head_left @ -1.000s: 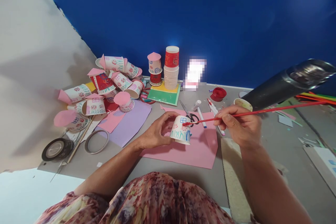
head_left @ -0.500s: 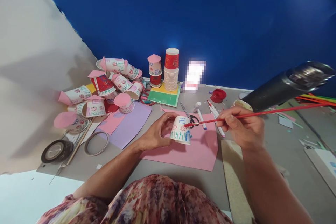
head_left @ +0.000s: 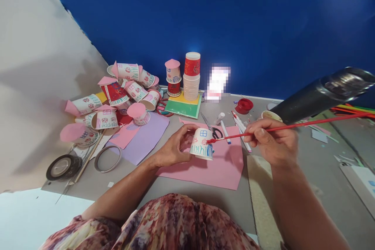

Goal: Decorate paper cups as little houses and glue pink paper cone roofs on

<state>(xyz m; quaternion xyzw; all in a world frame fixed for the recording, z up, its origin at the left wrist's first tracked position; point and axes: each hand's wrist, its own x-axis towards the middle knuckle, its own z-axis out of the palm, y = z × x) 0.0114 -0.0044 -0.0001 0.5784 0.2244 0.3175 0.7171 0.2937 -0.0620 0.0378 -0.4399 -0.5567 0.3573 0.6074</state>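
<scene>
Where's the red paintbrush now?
Head view, right of centre: the red paintbrush is in the right hand, its tip at the paper cup in the left hand.

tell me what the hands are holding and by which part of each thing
The left hand holds a decorated paper cup by its left side; the right hand holds a red brush partway along its handle.

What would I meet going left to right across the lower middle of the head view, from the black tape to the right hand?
Black tape → grey ring → purple sheet → left hand → held cup → blue-tipped marker → right hand.
</scene>
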